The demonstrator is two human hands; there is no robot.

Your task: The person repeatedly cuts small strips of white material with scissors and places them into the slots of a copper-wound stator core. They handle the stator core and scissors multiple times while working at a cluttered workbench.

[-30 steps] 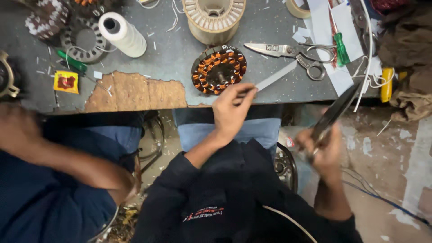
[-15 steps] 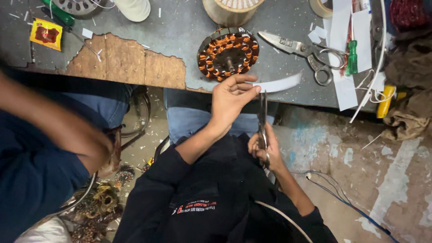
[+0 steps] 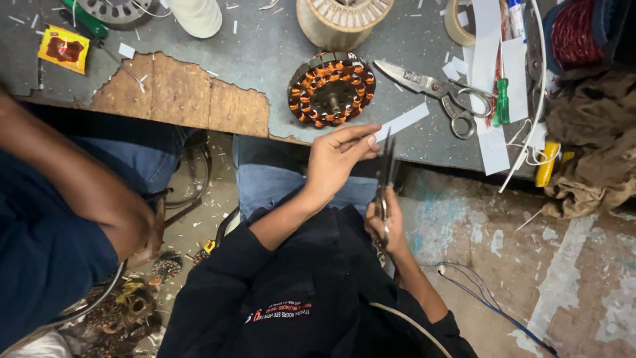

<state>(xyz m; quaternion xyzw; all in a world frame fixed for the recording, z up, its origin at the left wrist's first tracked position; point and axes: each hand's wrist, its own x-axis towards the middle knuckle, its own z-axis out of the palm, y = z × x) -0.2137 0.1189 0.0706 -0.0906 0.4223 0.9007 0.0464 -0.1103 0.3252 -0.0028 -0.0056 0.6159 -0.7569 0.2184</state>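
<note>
Even, soft light falls on the grey worktop (image 3: 265, 53); shadow below its edge, slight blur lower left.

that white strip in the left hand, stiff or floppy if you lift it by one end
The strip looks thin and flat, probably light. Pinched at one end by the left hand, it juts out nearly straight, so likely springy card rather than limp. The scissors in the right hand suggest it cuts easily.

The top edge is cutting off the wire spool (image 3: 343, 20) and the white cup (image 3: 196, 14). The right hand (image 3: 386, 224) is covering the scissors' handles (image 3: 380, 207). The left edge is cropping another person's arm (image 3: 73, 192). The tape roll (image 3: 457, 23) is showing only partly.
</note>
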